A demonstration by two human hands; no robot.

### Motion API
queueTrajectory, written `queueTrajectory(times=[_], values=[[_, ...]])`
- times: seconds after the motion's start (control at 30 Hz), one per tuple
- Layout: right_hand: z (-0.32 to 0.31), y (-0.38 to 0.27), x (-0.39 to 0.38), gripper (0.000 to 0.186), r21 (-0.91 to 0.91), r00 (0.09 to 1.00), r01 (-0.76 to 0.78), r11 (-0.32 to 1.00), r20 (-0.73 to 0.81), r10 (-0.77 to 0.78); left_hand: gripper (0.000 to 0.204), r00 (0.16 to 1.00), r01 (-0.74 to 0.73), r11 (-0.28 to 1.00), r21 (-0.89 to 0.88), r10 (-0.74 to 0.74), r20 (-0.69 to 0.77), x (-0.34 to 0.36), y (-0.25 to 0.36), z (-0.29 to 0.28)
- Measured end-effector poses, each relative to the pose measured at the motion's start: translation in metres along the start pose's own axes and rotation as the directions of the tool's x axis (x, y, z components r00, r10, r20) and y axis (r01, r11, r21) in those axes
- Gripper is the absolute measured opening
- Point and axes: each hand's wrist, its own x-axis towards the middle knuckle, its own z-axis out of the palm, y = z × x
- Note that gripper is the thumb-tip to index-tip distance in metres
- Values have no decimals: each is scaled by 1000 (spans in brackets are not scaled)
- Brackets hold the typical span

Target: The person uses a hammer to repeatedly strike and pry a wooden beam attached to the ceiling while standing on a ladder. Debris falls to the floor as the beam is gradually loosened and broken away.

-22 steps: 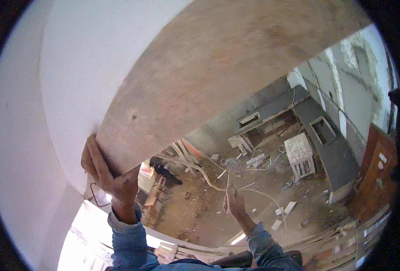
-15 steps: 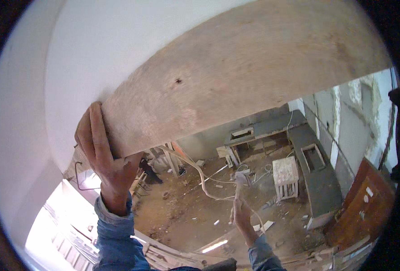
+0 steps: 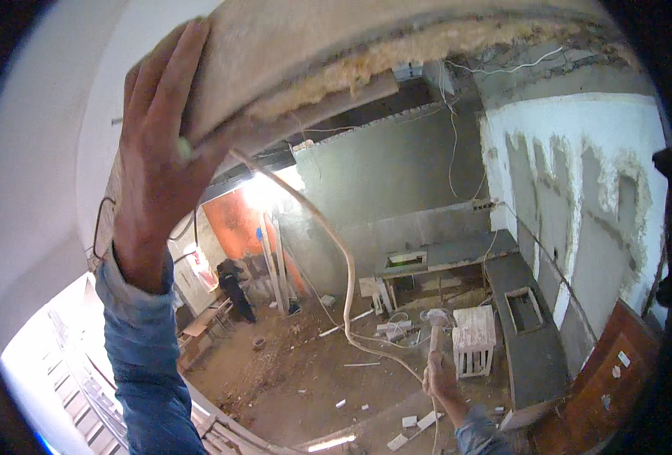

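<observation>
My left hand (image 3: 150,140) grips the edge of a long dusty wooden board (image 3: 290,42) overhead, fingers pressed along its face beside the white wall (image 3: 104,45). Rough yellowish material (image 3: 396,57) lines the board's lower edge. Lower right, my right hand (image 3: 439,379) holds a hammer (image 3: 436,341) by the handle, its head up and away from the board. A beige hose or cable (image 3: 324,231) hangs down from near my left hand to the floor far below.
Below lie a debris-strewn floor (image 3: 290,379), an L-shaped dark counter (image 3: 537,353) with two cut-outs, a pale slatted stool (image 3: 474,326), leaning planks (image 3: 275,265) and a brown door panel (image 3: 601,387). At lower left is a bright opening with railings (image 3: 70,379); dark piled stuff (image 3: 237,292) stands behind.
The board and my left hand now appear higher in the picture, uncovering the far walls and hanging wires. My right hand with the hammer has shifted rightward and down in view.
</observation>
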Motion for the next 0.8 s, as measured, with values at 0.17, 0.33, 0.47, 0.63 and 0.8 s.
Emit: queueTrajectory(times=[0.17, 0.33, 0.47, 0.63, 0.8], values=[[-19, 16, 35, 38, -88, 994, 106, 990, -21, -109, 90, 999, -53, 998, 45, 53, 11, -1, -3, 0], [-27, 19, 58, 36, -49, 976, 214, 976, 55, -211, 92, 991, -120, 941, 316, 132, -19, -30, -4, 3], [-33, 29, 69, 38, -84, 981, 181, 980, 81, -175, 86, 990, 14, 946, 324, 33, -138, -69, 8, 7], [-46, 44, 72, 42, -43, 983, 168, 985, 80, -165, 64, 981, 63, 972, 228, -18, -193, -136, 61, 24], [-63, 57, 61, 49, -324, 969, 223, 920, -25, -244, 31, 990, -11, 999, 46, 17, -137, -172, 68, 40]])
